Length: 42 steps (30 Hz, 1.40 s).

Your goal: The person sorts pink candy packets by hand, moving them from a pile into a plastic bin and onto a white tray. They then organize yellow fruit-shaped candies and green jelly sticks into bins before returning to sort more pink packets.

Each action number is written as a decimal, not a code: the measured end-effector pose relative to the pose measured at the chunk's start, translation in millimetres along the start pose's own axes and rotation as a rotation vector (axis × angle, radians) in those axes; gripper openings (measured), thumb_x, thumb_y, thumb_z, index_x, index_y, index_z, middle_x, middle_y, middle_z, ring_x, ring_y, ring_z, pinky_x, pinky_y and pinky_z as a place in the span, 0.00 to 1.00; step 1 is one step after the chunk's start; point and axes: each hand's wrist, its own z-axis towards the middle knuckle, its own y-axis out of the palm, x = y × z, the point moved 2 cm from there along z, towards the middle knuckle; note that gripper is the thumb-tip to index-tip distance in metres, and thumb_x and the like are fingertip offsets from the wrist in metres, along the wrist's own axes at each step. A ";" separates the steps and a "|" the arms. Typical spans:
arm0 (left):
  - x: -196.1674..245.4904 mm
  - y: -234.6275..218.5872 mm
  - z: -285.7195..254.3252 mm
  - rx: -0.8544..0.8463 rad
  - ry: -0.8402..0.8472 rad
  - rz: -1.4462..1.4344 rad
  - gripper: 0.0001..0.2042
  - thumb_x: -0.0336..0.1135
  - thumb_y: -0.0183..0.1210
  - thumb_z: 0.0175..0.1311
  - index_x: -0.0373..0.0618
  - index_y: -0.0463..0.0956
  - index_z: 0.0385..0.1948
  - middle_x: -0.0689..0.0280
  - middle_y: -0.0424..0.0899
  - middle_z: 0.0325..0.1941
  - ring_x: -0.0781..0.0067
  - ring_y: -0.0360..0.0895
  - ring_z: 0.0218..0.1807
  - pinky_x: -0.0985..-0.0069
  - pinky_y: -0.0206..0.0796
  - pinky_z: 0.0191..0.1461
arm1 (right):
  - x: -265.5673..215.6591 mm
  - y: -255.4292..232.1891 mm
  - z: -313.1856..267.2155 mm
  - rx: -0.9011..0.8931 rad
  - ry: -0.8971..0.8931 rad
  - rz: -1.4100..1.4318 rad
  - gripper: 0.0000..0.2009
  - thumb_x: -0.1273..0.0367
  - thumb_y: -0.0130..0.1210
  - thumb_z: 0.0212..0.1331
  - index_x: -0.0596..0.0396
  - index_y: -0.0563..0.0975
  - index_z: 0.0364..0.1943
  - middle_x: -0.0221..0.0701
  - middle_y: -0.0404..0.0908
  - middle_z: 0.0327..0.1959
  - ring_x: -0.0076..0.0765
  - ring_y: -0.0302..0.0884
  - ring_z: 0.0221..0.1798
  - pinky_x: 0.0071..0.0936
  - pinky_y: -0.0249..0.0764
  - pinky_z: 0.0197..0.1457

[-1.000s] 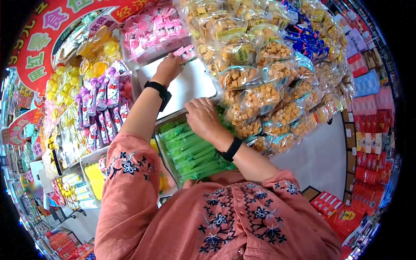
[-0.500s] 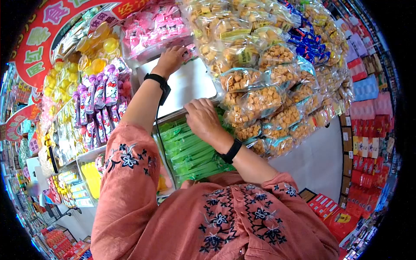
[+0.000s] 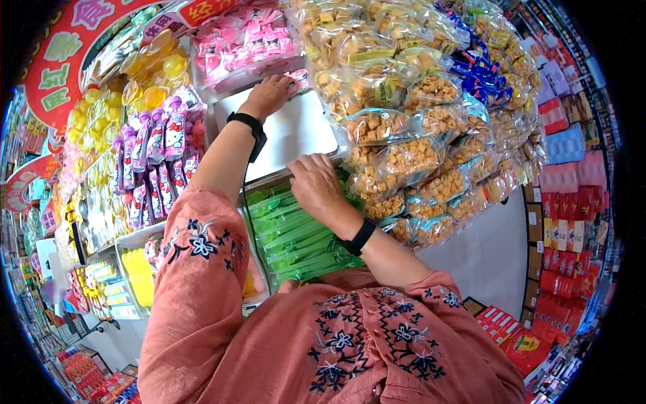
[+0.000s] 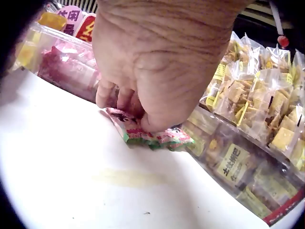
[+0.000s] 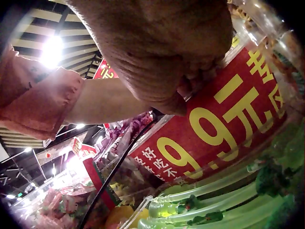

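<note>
In the head view, my left hand (image 3: 267, 96) is at the far edge of a white board (image 3: 296, 135). Its fingers and thumb pinch small pink-and-green packets (image 4: 136, 132) lying on that edge, as the left wrist view shows. My right hand (image 3: 321, 188) rests on the board's near edge, fingers bent over it. In the right wrist view, the thumb of the right hand (image 5: 162, 57) lies against the top of a red price sign (image 5: 214, 124). Green packaged sticks (image 3: 293, 232) fill the bin just below.
A bin of pink packets (image 3: 245, 44) stands beyond the board. Bagged snacks (image 3: 410, 158) are piled to the right. Purple packets (image 3: 158, 138) and yellow items (image 3: 101, 108) lie to the left. A dark cable (image 5: 116, 167) hangs near the right hand.
My left hand has shifted slightly up and right along the far edge, its fingers reaching further out. The right hand has stayed in place. The head view has turned slightly.
</note>
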 end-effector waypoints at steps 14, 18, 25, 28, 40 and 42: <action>13.2 -43.7 -21.1 -0.338 -0.491 -0.078 0.24 0.56 0.51 0.69 0.45 0.84 0.47 0.52 0.80 0.58 0.47 0.76 0.63 0.51 0.75 0.55 | 1.7 1.9 -1.7 -0.011 0.013 0.014 0.05 0.74 0.55 0.55 0.57 0.75 0.36 0.38 0.75 0.36 0.48 0.73 0.45 0.44 0.66 0.57; -0.4 -24.7 -35.4 0.016 -0.152 0.033 0.28 0.53 0.65 0.58 0.49 0.76 0.59 0.50 0.78 0.59 0.44 0.76 0.61 0.52 0.75 0.56 | -0.7 0.7 -0.5 0.010 0.017 0.012 0.04 0.73 0.54 0.56 0.56 0.75 0.35 0.38 0.76 0.36 0.48 0.73 0.45 0.44 0.66 0.56; 10.7 -20.0 -31.0 -0.030 -0.178 -0.025 0.22 0.47 0.63 0.60 0.45 0.75 0.52 0.48 0.79 0.51 0.42 0.81 0.50 0.52 0.78 0.52 | 0.7 0.3 -1.0 -0.011 0.015 -0.003 0.04 0.74 0.54 0.56 0.56 0.75 0.35 0.38 0.76 0.36 0.48 0.72 0.45 0.44 0.66 0.55; -12.9 27.0 -8.3 -0.088 -0.191 -0.042 0.18 0.44 0.59 0.64 0.43 0.76 0.49 0.47 0.80 0.48 0.42 0.82 0.48 0.54 0.79 0.49 | 1.5 2.2 -1.0 -0.005 0.006 -0.012 0.04 0.74 0.53 0.55 0.56 0.75 0.35 0.38 0.75 0.35 0.47 0.72 0.45 0.43 0.67 0.55; 3.8 -6.4 -29.6 0.116 -0.033 -0.006 0.17 0.47 0.56 0.67 0.56 0.78 0.54 0.47 0.80 0.52 0.39 0.80 0.49 0.52 0.77 0.51 | 1.1 3.0 -1.2 -0.005 0.011 -0.014 0.03 0.74 0.52 0.56 0.56 0.74 0.34 0.38 0.75 0.35 0.46 0.72 0.45 0.43 0.66 0.56; 12.7 -15.2 -28.7 0.009 -0.133 0.072 0.17 0.47 0.55 0.68 0.56 0.78 0.54 0.46 0.79 0.53 0.39 0.80 0.51 0.50 0.76 0.52 | 1.7 3.1 -1.1 -0.009 0.015 -0.012 0.03 0.74 0.52 0.56 0.56 0.74 0.34 0.38 0.75 0.35 0.46 0.72 0.45 0.43 0.66 0.56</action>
